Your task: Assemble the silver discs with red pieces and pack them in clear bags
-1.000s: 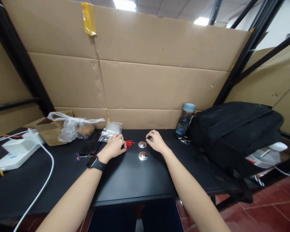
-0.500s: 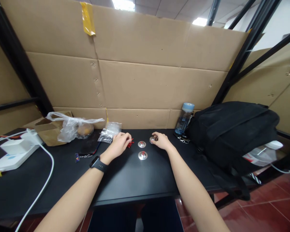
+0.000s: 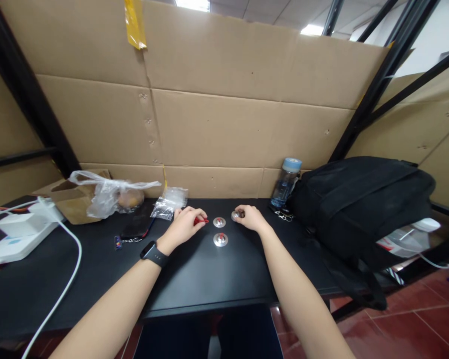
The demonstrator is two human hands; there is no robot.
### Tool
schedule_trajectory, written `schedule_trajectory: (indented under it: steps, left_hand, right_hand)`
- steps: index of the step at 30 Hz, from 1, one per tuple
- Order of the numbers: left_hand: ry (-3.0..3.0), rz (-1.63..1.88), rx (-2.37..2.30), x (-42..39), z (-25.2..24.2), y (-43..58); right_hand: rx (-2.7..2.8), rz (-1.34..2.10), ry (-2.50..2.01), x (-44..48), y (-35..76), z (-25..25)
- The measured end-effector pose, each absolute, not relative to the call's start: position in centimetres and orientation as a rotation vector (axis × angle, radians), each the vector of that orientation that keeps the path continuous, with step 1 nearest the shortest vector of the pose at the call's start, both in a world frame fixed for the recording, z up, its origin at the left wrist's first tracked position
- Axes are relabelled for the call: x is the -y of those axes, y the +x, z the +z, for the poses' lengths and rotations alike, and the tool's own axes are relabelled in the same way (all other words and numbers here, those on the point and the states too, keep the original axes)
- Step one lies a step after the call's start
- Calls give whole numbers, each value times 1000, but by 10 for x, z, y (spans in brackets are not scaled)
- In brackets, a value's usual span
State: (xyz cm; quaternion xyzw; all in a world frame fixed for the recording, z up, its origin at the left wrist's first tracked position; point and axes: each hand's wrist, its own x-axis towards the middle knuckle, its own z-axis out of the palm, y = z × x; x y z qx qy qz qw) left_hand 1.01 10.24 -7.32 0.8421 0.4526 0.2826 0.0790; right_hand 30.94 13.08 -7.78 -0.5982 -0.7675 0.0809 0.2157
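My left hand [image 3: 185,223], with a dark watch [image 3: 154,253] on its wrist, has its fingers closed on a bunch of red cord [image 3: 201,220] just above the black table. A domed metal disc that looks like a finger cymbal [image 3: 235,215] is gripped at its edge by my right hand [image 3: 249,218]; the fingers cover part of it. Between the hands, two similar discs lie flat, a rear finger cymbal [image 3: 219,223] and a front finger cymbal [image 3: 220,240], each with red at its centre. Neither hand touches these two.
A clear plastic packet [image 3: 169,203] and a black pouch [image 3: 136,227] lie left of my left hand. Farther left are a knotted plastic bag [image 3: 108,195] and a white power strip [image 3: 26,234]. A bottle [image 3: 284,184] and a black backpack [image 3: 359,209] stand to the right.
My left fingers have closed round the red cord, which showed loosely beside them before. My right hand stays nearly where it was, on the finger cymbal. The view has shifted slightly.
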Motion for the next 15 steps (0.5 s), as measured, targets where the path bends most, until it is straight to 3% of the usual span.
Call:
schedule_trajectory:
  steps: [5,10,15]
  left_hand:
    - [2636,598,-1279,-106,-80,3]
    - [2687,584,-1319,-107,-70,-6]
    - [2598,650,-1864,-117,-54,-56]
  right_hand:
    - [2148,261,-1625,-131,310,-79]
    - [2155,230,-1585,-132,310,-81]
    - [2099,198,-1315,-126,299,-74]
